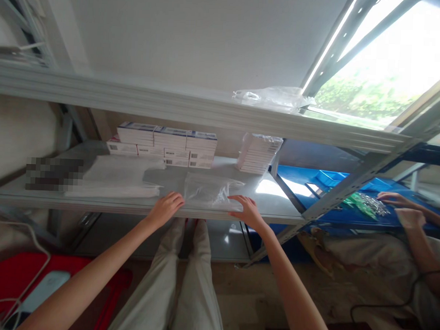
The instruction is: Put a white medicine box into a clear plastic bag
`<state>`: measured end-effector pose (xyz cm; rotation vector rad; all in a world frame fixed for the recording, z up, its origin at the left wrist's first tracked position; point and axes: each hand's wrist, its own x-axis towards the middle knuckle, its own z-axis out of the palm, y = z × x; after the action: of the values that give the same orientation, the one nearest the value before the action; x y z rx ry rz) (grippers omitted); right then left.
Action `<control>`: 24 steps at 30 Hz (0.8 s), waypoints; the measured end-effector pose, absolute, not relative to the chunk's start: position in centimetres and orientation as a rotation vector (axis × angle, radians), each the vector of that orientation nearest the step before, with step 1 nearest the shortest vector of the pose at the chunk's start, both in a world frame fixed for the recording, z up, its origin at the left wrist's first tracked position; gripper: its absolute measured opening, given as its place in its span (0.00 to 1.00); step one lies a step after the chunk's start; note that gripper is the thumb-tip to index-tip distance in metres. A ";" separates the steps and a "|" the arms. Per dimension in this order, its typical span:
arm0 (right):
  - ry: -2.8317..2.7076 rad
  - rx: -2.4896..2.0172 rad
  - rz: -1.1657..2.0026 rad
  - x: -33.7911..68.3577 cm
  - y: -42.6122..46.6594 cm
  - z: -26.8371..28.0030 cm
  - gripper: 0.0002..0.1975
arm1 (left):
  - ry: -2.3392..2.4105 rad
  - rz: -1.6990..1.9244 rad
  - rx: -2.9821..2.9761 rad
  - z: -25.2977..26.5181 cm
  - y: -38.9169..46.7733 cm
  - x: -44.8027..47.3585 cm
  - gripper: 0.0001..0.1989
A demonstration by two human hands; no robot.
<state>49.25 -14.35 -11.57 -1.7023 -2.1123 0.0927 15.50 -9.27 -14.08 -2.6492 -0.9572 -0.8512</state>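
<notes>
On the grey shelf board (276, 201), a clear plastic bag (208, 188) lies flat between my two hands. My left hand (166, 205) is at the bag's near left corner, over the shelf's front edge, its fingers loosely bent and thumb hidden. At the right end of the bag is my right hand (247, 210), with thumb and fingers apart and fingertips at the plastic. Neither hand visibly lifts anything. To the left lies a stack of white plastic bags (117, 177).
Small white boxes (186, 146) stand stacked at the back, beside a plastic-wrapped pack of boxes (259, 153). More clear plastic (274, 97) rests on the upper shelf. At right, another person's hands are near small metal parts (373, 205) on a blue table. A red stool (22, 268) stands lower left.
</notes>
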 end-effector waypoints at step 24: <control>-1.951 -1.626 0.406 49.4 -12.3 -12.5 0.22 | -0.540 -0.564 -2.571 -12.5 -8.3 14.1 0.11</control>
<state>49.40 -12.31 -12.54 -1.6264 -1.9507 0.4064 14.14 -8.34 -12.47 -2.5707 -0.5401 -0.5640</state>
